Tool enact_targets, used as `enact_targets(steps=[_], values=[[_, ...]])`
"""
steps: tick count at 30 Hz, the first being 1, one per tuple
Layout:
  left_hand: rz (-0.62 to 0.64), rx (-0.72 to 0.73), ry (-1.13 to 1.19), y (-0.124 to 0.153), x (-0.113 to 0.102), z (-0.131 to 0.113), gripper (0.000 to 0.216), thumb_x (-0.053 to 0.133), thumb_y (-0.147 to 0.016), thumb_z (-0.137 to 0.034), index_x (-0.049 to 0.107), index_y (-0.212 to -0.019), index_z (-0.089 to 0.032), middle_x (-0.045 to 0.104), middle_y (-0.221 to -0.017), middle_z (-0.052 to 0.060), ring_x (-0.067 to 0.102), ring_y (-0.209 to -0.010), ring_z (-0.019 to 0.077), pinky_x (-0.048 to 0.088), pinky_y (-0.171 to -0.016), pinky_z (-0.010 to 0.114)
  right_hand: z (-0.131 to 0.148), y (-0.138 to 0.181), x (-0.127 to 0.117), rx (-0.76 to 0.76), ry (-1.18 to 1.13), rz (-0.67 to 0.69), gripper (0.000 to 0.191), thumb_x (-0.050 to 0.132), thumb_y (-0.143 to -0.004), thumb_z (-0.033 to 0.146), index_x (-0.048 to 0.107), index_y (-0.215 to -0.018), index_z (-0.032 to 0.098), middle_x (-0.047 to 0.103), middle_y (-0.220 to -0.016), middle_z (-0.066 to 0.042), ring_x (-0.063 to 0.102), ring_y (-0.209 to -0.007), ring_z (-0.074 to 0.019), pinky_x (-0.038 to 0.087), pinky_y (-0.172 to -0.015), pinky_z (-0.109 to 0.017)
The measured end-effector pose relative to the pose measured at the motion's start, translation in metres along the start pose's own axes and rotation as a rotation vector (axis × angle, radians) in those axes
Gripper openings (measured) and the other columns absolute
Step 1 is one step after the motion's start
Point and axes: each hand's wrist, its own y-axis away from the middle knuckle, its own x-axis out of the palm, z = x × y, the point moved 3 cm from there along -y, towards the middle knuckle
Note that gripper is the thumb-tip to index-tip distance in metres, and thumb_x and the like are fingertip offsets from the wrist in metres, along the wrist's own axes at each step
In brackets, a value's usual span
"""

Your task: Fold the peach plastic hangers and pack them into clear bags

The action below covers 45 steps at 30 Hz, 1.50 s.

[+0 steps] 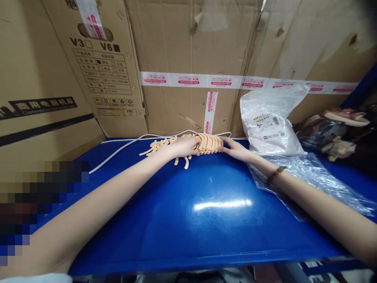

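A row of curved, peach-coloured strips stands closely nested at the back of the blue table. My left hand curls over the row's left end, with its fingertips against the strips. At the right end, my right hand holds the row between thumb and fingers. More loose peach-coloured pieces lie in a heap left of my left hand, partly hidden by it. One curved strip lies just in front of that hand.
A clear plastic bag with a label stands right of my right hand. Crumpled plastic film lies under my right forearm. A white cable runs along the back. Cardboard boxes wall the blue table.
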Motion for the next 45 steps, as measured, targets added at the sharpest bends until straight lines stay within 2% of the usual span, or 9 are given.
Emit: enact_targets(steps=[7, 14, 18, 20, 24, 28, 33, 37, 45], values=[[-0.021, 0.016, 0.001, -0.001, -0.001, -0.005, 0.033, 0.065, -0.081, -0.034, 0.063, -0.109, -0.016, 0.066, -0.107, 0.010, 0.059, -0.101, 0.0260, 0.043, -0.086, 0.035, -0.007, 0.000, 0.001, 0.020, -0.031, -0.001, 0.058, 0.056, -0.086, 0.048, 0.053, -0.133, 0.014, 0.054, -0.139, -0.015, 0.051, -0.127, -0.0289, 0.034, -0.110, -0.047], [-0.129, -0.003, 0.018, 0.003, 0.000, -0.008, 0.056, 0.064, -0.083, -0.040, 0.050, -0.129, -0.010, 0.058, -0.127, 0.017, 0.052, -0.119, 0.0301, 0.040, -0.098, 0.040, 0.002, 0.007, -0.006, -0.060, -0.064, -0.014, 0.060, 0.055, -0.089, 0.039, 0.039, -0.143, 0.017, 0.049, -0.144, -0.015, 0.052, -0.126, -0.0253, 0.040, -0.107, -0.047], [-0.258, -0.031, 0.035, 0.030, -0.007, -0.025, 0.065, 0.049, -0.092, -0.048, 0.033, -0.142, -0.009, 0.040, -0.147, 0.018, 0.036, -0.136, 0.0281, 0.029, -0.111, 0.041, 0.028, 0.014, -0.028, -0.094, 0.006, -0.083, 0.061, 0.053, -0.089, 0.044, 0.039, -0.142, 0.016, 0.040, -0.149, -0.017, 0.033, -0.140, -0.0303, 0.027, -0.114, -0.054], [-0.303, -0.045, 0.044, 0.055, -0.010, -0.038, 0.064, 0.044, -0.094, -0.050, 0.033, -0.143, -0.010, 0.038, -0.149, 0.017, 0.032, -0.140, 0.0276, 0.026, -0.113, 0.040, 0.055, 0.024, -0.038, -0.195, 0.132, -0.094, 0.055, 0.051, -0.091, 0.045, 0.047, -0.136, 0.015, 0.047, -0.143, -0.017, 0.040, -0.136, -0.0306, 0.030, -0.113, -0.050], [-0.149, -0.076, -0.045, 0.104, -0.005, -0.058, 0.053, 0.040, -0.096, -0.048, 0.052, -0.131, -0.009, 0.052, -0.138, 0.017, 0.045, -0.131, 0.0298, 0.032, -0.110, 0.042, 0.111, 0.055, -0.025, -0.297, 0.224, 0.136, 0.052, 0.045, -0.093, 0.049, 0.050, -0.136, 0.019, 0.059, -0.134, -0.012, 0.056, -0.121, -0.0296, 0.045, -0.102, -0.046], [0.035, -0.107, 0.034, 0.120, 0.011, -0.054, 0.059, 0.034, -0.097, -0.051, 0.049, -0.137, -0.011, 0.046, -0.145, 0.016, 0.042, -0.135, 0.0293, 0.035, -0.110, 0.044, 0.140, 0.080, 0.011, -0.380, 0.469, 0.312, 0.057, 0.047, -0.094, 0.040, 0.050, -0.136, 0.001, 0.049, -0.140, -0.025, 0.051, -0.126, -0.0362, 0.044, -0.102, -0.049], [0.087, -0.134, 0.119, 0.102, 0.021, -0.032, 0.065, 0.033, -0.097, -0.052, 0.032, -0.148, -0.010, 0.031, -0.154, 0.014, 0.030, -0.143, 0.0250, 0.025, -0.116, 0.041, 0.142, 0.079, 0.024, -0.397, 0.572, 0.290, 0.054, 0.041, -0.097, 0.041, 0.056, -0.131, 0.002, 0.057, -0.131, -0.025, 0.061, -0.113, -0.0354, 0.051, -0.091, -0.047], [0.000, -0.097, 0.096, 0.106, 0.020, -0.035, 0.065, 0.033, -0.097, -0.052, 0.033, -0.147, -0.010, 0.030, -0.155, 0.014, 0.023, -0.145, 0.0247, 0.018, -0.118, 0.043, 0.136, 0.073, 0.024, -0.491, 0.577, 0.166, 0.045, 0.038, -0.099, 0.036, 0.063, -0.121, 0.006, 0.066, -0.116, -0.021, 0.066, -0.099, -0.0311, 0.052, -0.087, -0.046], [-0.054, -0.020, 0.089, 0.131, 0.018, -0.062, 0.068, 0.031, -0.094, -0.060, 0.041, -0.143, -0.014, 0.040, -0.149, 0.015, 0.038, -0.138, 0.0288, 0.035, -0.111, 0.045, 0.117, 0.070, 0.033, -0.447, 0.330, 0.104, 0.049, 0.037, -0.099, 0.040, 0.054, -0.133, 0.009, 0.056, -0.133, -0.018, 0.058, -0.117, -0.0275, 0.048, -0.099, -0.044]])
